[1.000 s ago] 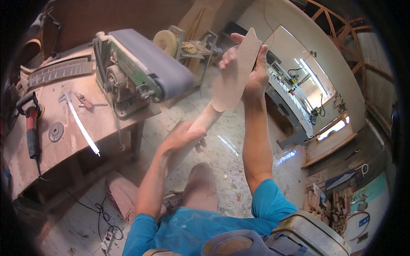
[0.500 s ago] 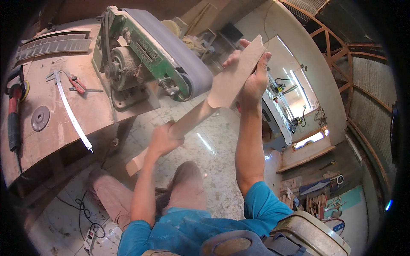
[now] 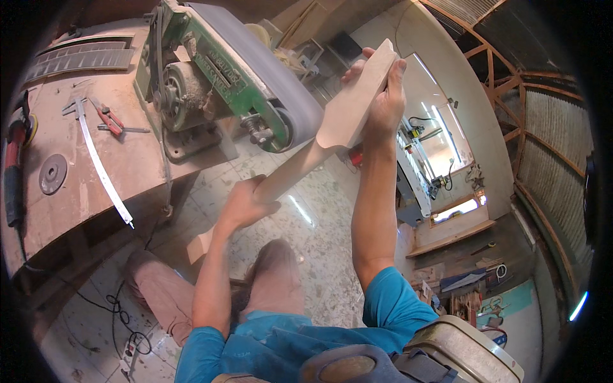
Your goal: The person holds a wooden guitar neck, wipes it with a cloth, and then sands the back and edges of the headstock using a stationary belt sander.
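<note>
A pale wooden piece shaped like a guitar neck (image 3: 354, 105) slants up to the right, its broad pointed end far from me and its flared end low by my left forearm. My left hand (image 3: 248, 203) is wrapped round its narrow shaft. Along the broad end, my right hand (image 3: 387, 96) grips the right edge, with fingertips showing past the far side. The wood's left edge lies right by the rounded end of the grey sanding belt (image 3: 300, 115) on a green belt sander (image 3: 217, 80). Whether they touch, I cannot tell.
On the dusty bench (image 3: 83, 175) at left lie a caliper (image 3: 96, 159), red-handled pliers (image 3: 112, 121), a round disc (image 3: 53, 173) and a red-and-black power tool (image 3: 14, 169). A black cable (image 3: 115, 313) and power strip (image 3: 129, 357) are on the floor. Wood scraps (image 3: 465, 303) sit at right.
The wooden guitar neck has shifted slightly up and to the right, its broad end rising with my right hand. My left hand keeps its hold on the shaft.
</note>
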Demonstrator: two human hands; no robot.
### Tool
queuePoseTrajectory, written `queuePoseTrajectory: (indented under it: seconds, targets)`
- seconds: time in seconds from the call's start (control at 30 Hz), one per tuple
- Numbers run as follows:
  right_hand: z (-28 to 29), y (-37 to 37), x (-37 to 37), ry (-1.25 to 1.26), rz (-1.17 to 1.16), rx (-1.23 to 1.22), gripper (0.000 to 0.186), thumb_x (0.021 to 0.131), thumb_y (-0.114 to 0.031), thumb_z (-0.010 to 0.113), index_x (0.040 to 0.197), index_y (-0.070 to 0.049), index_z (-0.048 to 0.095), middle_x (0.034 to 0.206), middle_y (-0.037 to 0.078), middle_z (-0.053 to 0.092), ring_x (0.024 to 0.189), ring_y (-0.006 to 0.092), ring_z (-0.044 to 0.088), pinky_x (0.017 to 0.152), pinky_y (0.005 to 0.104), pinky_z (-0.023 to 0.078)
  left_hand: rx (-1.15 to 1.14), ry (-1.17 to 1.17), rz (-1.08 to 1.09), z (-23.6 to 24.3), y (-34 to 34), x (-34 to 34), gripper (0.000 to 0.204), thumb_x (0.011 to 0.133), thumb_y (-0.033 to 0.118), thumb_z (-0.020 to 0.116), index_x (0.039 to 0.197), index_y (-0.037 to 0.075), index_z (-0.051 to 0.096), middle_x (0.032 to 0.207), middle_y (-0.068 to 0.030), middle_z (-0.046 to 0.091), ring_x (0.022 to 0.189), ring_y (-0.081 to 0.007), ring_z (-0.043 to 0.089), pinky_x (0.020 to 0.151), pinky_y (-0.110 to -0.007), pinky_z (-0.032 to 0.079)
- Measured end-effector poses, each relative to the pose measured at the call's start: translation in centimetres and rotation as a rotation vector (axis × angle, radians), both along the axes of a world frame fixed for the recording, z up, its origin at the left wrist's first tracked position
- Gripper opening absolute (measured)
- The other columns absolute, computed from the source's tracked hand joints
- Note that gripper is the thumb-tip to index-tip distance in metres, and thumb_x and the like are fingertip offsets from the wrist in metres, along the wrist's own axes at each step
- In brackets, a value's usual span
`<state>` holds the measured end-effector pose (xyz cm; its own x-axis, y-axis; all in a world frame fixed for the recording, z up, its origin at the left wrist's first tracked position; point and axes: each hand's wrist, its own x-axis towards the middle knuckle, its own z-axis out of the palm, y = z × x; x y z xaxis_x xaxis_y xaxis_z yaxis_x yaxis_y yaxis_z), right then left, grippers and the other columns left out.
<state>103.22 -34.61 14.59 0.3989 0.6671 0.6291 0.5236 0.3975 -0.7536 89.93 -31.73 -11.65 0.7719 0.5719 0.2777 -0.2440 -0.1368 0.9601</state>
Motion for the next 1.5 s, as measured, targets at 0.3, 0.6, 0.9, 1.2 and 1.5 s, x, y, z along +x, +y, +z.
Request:
queuePoseTrajectory:
  seconds: [0.3,0.6,0.9,1.2,1.5]
  targets:
    - [-0.7,-0.3,-0.7,0.001,-0.049,0.025,0.066,0.107,-0.059,0.033,0.120,0.002,0.056,0.084,0.009,0.065,0.078,0.0199,0.062,0.072,0.0335,0.051,-0.024,0.050,0.002,0.1,-0.4,-0.8,0.043,0.065,0.025,0.079,0.097,-0.003,0.070,0.083,-0.0198,0.071,0.075,-0.0315,0.070,0.072,-0.039,0.054]
    - [-1.6,-1.3,-1.5,0.026,0.008,0.016,0.068,0.108,-0.059,0.031,0.122,0.002,0.057,0.089,0.012,0.068,0.081,0.0209,0.064,0.074,0.0334,0.053,0.021,0.050,0.118,-1.4,-0.9,-0.8,0.042,0.064,0.027,0.080,0.096,0.001,0.071,0.085,-0.0224,0.071,0.081,-0.0391,0.070,0.073,-0.043,0.054]
    - [-1.2,-1.4,-2.1,-0.052,0.006,-0.035,0.067,0.109,-0.057,0.029,0.122,0.003,0.057,0.089,0.012,0.068,0.082,0.0207,0.064,0.075,0.0339,0.053,0.026,0.059,0.166,-1.1,-2.2,-0.6,0.036,0.068,0.022,0.079,0.096,0.001,0.070,0.086,-0.0240,0.071,0.084,-0.0418,0.069,0.073,-0.045,0.054]
    - [0.8,0.2,-0.4,-0.087,-0.037,-0.089,0.068,0.108,-0.058,0.033,0.119,0.004,0.056,0.088,0.012,0.069,0.079,0.0189,0.065,0.071,0.0324,0.055,-0.018,0.003,0.057,-0.2,-1.6,-0.2,0.040,0.069,0.022,0.077,0.099,-0.004,0.068,0.083,-0.0239,0.070,0.077,-0.0366,0.070,0.072,-0.041,0.054]
    - [1.1,1.1,-0.1,-0.176,-0.115,-0.094,0.069,0.106,-0.060,0.037,0.117,0.005,0.057,0.082,0.012,0.070,0.073,0.0177,0.067,0.064,0.0297,0.056,-0.071,0.001,-0.054,0.3,-0.9,-0.5,0.045,0.071,0.025,0.077,0.101,-0.007,0.068,0.083,-0.0209,0.070,0.074,-0.0280,0.068,0.070,-0.039,0.053]
